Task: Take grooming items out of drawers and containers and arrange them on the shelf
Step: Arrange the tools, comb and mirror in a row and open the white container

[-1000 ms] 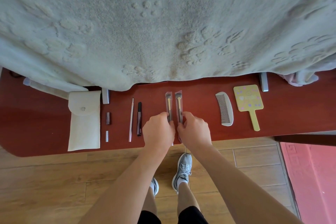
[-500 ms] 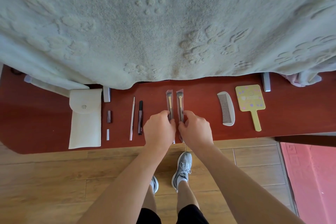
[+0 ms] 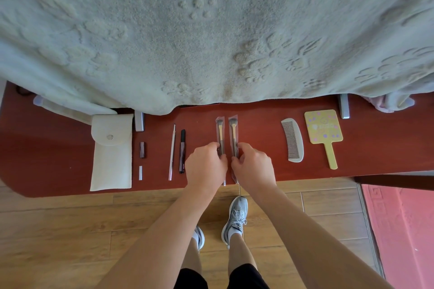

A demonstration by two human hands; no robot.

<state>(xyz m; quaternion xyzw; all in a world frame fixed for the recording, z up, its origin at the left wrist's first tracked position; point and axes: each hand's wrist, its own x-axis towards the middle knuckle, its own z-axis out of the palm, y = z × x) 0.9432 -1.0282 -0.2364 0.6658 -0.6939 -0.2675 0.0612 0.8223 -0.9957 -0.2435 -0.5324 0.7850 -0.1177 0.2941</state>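
Head view, left hand (image 3: 206,164) with fingers curled, pinching the handle of the left sleeved makeup brush (image 3: 220,131), right hand (image 3: 253,166) likewise pinching the right sleeved makeup brush (image 3: 233,131), brushes lying parallel just beside each other on the red wooden shelf (image 3: 258,148), between dark cosmetic pen (image 3: 182,150) and comb (image 3: 293,139)
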